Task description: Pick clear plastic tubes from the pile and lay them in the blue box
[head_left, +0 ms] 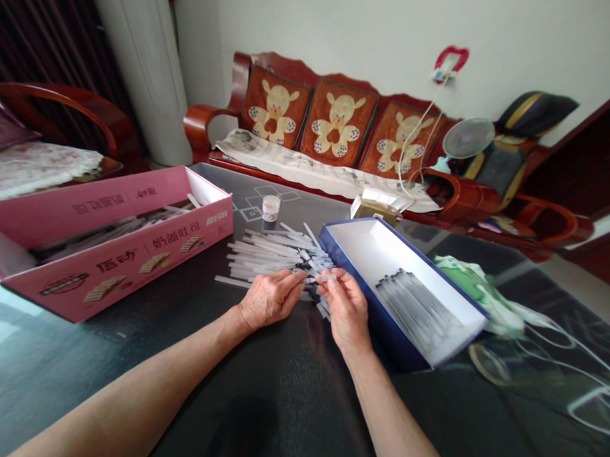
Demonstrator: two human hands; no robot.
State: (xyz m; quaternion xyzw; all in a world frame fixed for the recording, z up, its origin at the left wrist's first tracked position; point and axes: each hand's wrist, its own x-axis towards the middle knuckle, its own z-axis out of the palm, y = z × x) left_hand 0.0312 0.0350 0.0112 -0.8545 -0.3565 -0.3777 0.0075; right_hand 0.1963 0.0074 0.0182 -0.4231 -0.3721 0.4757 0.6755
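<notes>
My left hand (pixel 270 298) lies loosely open on a loose pile of clear plastic sticks (pixel 268 257). My right hand (pixel 346 316) pinches what looks like one short clear stick (pixel 328 278).

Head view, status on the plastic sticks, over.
Left hand on translucent plastic sticks. Right hand pinching one stick. Blue box against the sticks.

A loose, crisscrossed heap of thin translucent plastic rods (pixel 277 254) lay at centre frame, while similar rods (pixel 412 309) lay in a tidy parallel row to its right.
</notes>
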